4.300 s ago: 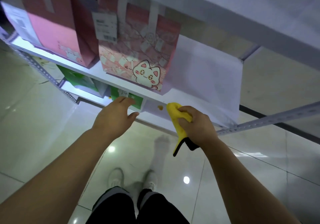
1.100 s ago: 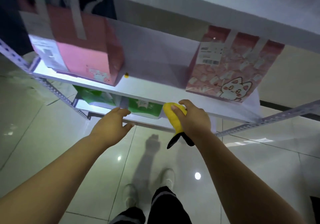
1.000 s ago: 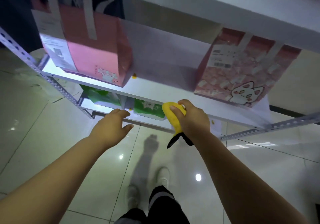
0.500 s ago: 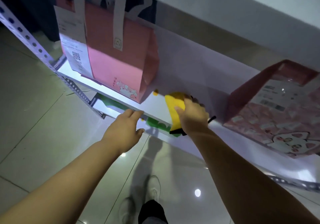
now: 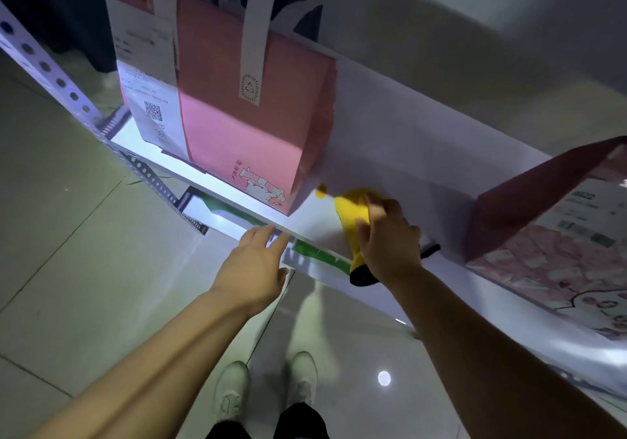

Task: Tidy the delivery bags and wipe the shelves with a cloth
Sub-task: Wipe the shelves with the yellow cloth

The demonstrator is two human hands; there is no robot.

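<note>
The person's right hand (image 5: 390,238) is clenched around a yellow cloth with a black trimmed end (image 5: 351,211), fingers curled over its bunched middle. The cloth lies on the white shelf board (image 5: 317,216) near the board's front edge, in the open stretch between the two bags. Its yellow end points toward the back of the shelf, and its black end hangs over the front edge below the wrist.

The left hand (image 5: 252,269) is released and holds nothing. Its fingers are straight, with the tips at the shelf's front edge, left of the cloth. Whether they touch the edge cannot be told.

A plain pink paper delivery bag with white strap handles (image 5: 244,133) stands upright at the left end of the shelf, its near corner close to the front edge. A long white printed receipt with a QR code (image 5: 149,92) hangs on its left side. A small yellow scrap (image 5: 320,190) lies on the board just beside this bag's right corner, near the cloth's tip.

A pink patterned paper bag with a cartoon cat and a dark red side (image 5: 543,235) stands toward the right end of the shelf, just beside the right hand.

A perforated grey metal upright (image 5: 51,72) carries the shelf's left end. Under the front edge, a green package (image 5: 315,253) shows on a lower shelf. Below are the glossy tiled floor (image 5: 68,252) and a pair of white shoes (image 5: 234,391).
</note>
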